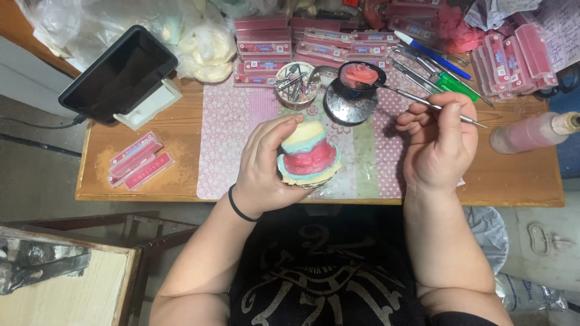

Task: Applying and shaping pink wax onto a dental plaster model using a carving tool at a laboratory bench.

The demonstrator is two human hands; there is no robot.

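I have my left hand [266,166] wrapped around a dental cast [309,156], cream plaster with pink wax across its middle, and I hold it just above the near edge of the wooden table [519,181], over the patterned mat [229,139]. The fingers curl shut on the cast from its left side, the thumb up near its top. A black band [237,207] sits on that wrist.

My right hand [440,142] pinches a thin metal instrument [417,100], fingers closed on the shaft. Its far end reaches toward the small round dish of pink wax [360,75], which stands on a dark round base [349,105] (whether the tip touches the wax I cannot tell).

Behind the cast stands a cup of burs and small tools [294,83]. Rows of pink flat boxes [284,45] line the back of the table, three more [140,160] lie at the left, and a dark tablet [118,73] leans on a white stand.
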